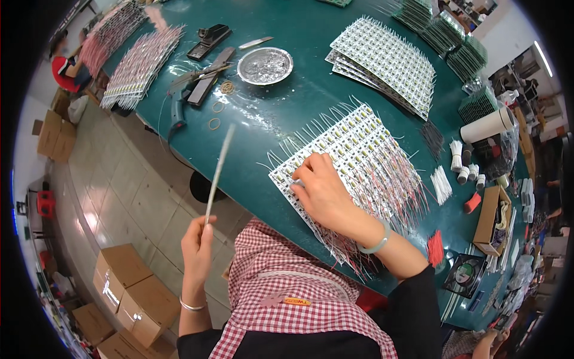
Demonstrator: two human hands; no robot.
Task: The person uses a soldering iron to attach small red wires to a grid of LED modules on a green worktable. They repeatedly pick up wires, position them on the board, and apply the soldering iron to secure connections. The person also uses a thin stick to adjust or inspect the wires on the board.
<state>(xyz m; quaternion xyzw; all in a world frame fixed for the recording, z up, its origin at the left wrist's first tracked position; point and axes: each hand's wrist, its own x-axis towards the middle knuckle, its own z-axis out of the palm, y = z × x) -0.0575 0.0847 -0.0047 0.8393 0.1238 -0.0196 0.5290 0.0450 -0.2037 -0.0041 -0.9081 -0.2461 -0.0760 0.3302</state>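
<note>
My left hand [198,246] is closed around the lower end of a long thin pale grey stick [219,170], which points up and away over the table's near edge. On the table lies a white panel of small circuit boards [362,127], with yellowish parts in rows. White wires stick out along its far left edge, and red and white wires [391,182] cover its right part. My right hand [323,191] rests over the panel's left part, fingers bent and pinched together. Whatever its fingertips hold, if anything, is hidden or too small to name.
A silvery bowl [265,66] stands on the green table [311,96], with a soldering tool [177,112] to its left. Stacked panels [388,63] lie behind. Wire bundles [441,184] and a cardboard box [491,221] sit at right. Cartons [143,299] stand on the floor at left.
</note>
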